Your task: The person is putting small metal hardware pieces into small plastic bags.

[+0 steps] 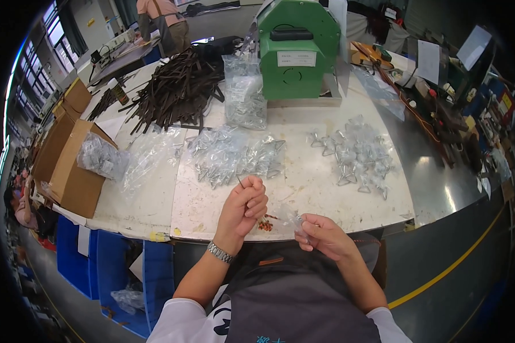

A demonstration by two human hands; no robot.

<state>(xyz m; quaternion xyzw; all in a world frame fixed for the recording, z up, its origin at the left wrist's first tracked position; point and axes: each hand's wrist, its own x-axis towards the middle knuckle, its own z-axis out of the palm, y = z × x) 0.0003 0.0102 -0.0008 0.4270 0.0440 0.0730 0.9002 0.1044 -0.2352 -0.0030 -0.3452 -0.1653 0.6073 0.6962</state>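
My left hand (244,207), with a metal watch at its wrist, is closed over the front of the table. A thin dark metal tip sticks out above its fingers, and the rest of that piece is hidden. My right hand (325,235) pinches a small clear plastic bag (289,218); what is inside it does not show clearly. Between the hands, by the table's front edge, sits a cluster of tiny red-brown pieces (265,224). Beyond my left hand lies a pile of bagged metal triangular rings (223,154). A similar pile (360,151) spreads to the right.
A green machine (293,63) stands at the back of the white table (303,171). Left of it are a full clear bag (245,94) and a heap of dark strips (177,88). A cardboard box (74,171) sits far left, above blue bins (120,268).
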